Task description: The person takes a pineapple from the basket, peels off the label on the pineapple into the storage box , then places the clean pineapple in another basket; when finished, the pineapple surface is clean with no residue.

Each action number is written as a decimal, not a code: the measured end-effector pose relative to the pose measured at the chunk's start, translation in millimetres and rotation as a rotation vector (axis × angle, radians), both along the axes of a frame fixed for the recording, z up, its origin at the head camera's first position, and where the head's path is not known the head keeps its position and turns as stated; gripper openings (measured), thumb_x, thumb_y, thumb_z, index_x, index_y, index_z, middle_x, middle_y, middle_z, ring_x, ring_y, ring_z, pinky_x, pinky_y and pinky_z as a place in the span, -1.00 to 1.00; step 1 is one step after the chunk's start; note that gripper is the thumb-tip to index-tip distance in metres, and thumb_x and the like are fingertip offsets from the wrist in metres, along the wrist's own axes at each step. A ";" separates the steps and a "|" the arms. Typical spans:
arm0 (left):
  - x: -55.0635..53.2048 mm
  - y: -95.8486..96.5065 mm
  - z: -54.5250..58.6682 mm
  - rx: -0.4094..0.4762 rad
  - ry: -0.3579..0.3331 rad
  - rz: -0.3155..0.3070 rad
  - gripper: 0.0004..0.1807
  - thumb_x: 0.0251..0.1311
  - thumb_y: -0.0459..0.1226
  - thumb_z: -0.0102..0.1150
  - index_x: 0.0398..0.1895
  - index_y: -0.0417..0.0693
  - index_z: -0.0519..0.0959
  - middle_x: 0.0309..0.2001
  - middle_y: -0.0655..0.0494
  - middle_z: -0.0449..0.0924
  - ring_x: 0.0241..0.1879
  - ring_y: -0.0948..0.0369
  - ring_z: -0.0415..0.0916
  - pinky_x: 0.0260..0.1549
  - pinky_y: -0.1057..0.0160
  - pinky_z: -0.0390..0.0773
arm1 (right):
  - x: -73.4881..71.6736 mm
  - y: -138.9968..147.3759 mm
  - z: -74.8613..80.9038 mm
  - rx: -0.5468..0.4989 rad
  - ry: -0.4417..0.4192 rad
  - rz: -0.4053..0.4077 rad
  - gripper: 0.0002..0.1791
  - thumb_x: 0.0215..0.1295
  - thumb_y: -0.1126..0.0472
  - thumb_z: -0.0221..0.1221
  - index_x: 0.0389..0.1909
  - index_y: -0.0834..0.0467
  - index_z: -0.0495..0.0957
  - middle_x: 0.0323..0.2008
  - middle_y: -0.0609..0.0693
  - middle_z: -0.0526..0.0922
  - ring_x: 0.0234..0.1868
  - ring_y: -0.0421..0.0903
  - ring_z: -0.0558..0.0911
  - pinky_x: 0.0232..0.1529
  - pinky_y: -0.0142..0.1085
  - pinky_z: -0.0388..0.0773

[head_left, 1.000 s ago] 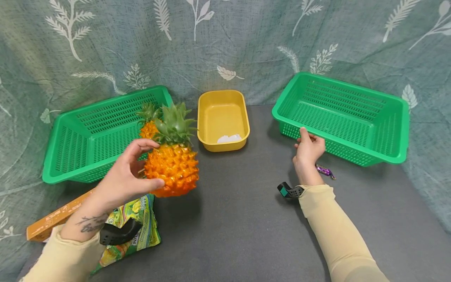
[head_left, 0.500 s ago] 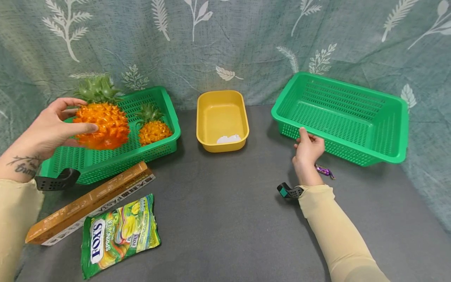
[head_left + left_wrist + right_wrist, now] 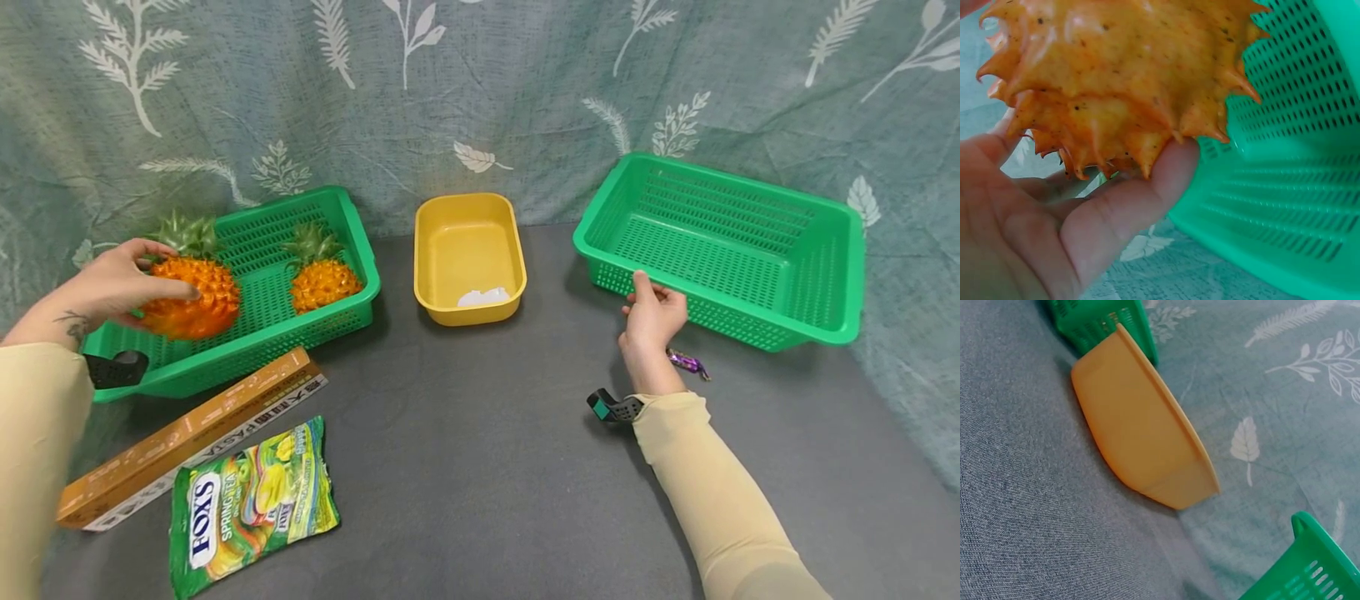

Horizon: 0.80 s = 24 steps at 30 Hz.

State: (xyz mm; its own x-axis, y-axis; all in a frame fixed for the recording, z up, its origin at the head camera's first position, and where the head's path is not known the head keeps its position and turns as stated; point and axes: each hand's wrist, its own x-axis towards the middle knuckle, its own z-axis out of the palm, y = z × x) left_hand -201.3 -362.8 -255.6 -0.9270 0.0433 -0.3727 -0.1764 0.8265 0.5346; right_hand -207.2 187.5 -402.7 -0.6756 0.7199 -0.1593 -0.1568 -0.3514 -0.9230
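My left hand (image 3: 123, 279) grips an orange toy pineapple (image 3: 193, 298) with green leaves, thumb on its near side. It is over the left end of the left green basket (image 3: 360, 242). In the left wrist view the thumb presses the spiky pineapple (image 3: 1122, 75), with the basket's slotted wall (image 3: 1297, 187) beside it. A smaller pineapple (image 3: 324, 285) lies at that basket's right end. My right hand (image 3: 651, 321), fingers loosely curled, is at the front rim of the right green basket (image 3: 750, 308). The right wrist view does not show this hand.
A yellow tub (image 3: 468, 315) with a white piece inside stands between the baskets. A long pasta box (image 3: 195, 433) and a green Fox's candy bag (image 3: 255, 504) lie at front left. A purple-wrapped candy (image 3: 687, 363) lies by the right wrist. A patterned curtain (image 3: 480, 100) hangs behind.
My left hand has carried the pineapple left from the middle, over the left basket, and then lowered it. The smaller pineapple now shows fully. The right hand has stayed in place.
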 end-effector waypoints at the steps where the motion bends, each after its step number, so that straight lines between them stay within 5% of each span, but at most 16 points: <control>1: -0.6 -1.4 -1.5 -0.010 0.001 -0.004 -0.09 0.22 -0.06 0.06 0.33 -0.43 -0.21 0.24 -0.66 -0.37 -0.02 -0.42 0.20 -0.39 -0.04 0.60 | -0.1 -0.1 -0.1 -0.001 0.001 0.001 -0.82 0.17 0.22 0.23 -0.40 0.12 0.38 -0.54 -0.05 0.43 -0.65 -0.24 0.42 -0.69 -0.47 0.36; 6: -2.9 -6.8 -6.7 -0.076 -0.006 -0.026 -0.08 0.22 -0.05 0.05 0.34 -0.42 -0.21 0.23 -0.66 -0.35 -0.05 -0.43 0.23 -0.41 -0.05 0.59 | -0.8 -0.4 -0.8 0.012 -0.002 -0.002 -0.82 0.18 0.22 0.23 -0.41 0.11 0.39 -0.55 -0.05 0.43 -0.64 -0.22 0.43 -0.69 -0.48 0.36; 13: -4.3 -9.3 -8.4 -0.107 -0.053 -0.018 -0.03 0.25 0.02 -0.01 0.37 -0.43 -0.29 0.26 -0.65 -0.50 0.09 -0.49 0.00 -0.32 -0.15 0.53 | -0.2 -0.5 -0.4 0.001 -0.004 0.004 -0.82 0.18 0.22 0.22 -0.40 0.10 0.38 -0.52 -0.05 0.42 -0.63 -0.22 0.43 -0.68 -0.48 0.36; 19: -4.8 3.9 1.5 -0.136 0.040 0.038 0.04 0.22 0.19 -0.11 0.39 -0.38 -0.31 0.30 -0.62 -0.38 0.11 -0.47 0.01 -0.21 -0.22 0.44 | 0.6 -0.8 0.4 -0.003 0.004 0.009 -0.82 0.19 0.22 0.22 -0.39 0.10 0.37 -0.52 -0.05 0.42 -0.63 -0.23 0.43 -0.67 -0.46 0.37; 24: -2.4 28.7 8.6 -0.050 0.128 0.013 -0.04 0.23 0.14 -0.07 0.42 -0.29 -0.21 0.35 -0.51 -0.21 0.11 -0.35 0.12 -0.13 -0.16 0.44 | 0.7 -1.0 0.3 0.000 0.004 0.014 -0.82 0.20 0.22 0.21 -0.37 0.13 0.36 -0.51 -0.05 0.41 -0.62 -0.24 0.42 -0.66 -0.45 0.37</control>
State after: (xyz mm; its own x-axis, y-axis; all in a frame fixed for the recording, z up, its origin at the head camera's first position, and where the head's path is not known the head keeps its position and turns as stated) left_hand -203.7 -334.1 -247.0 -0.9673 0.0152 -0.2532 -0.1206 0.8505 0.5119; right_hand -206.5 186.4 -402.4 -0.6863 0.7102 -0.1569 -0.1550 -0.3536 -0.9225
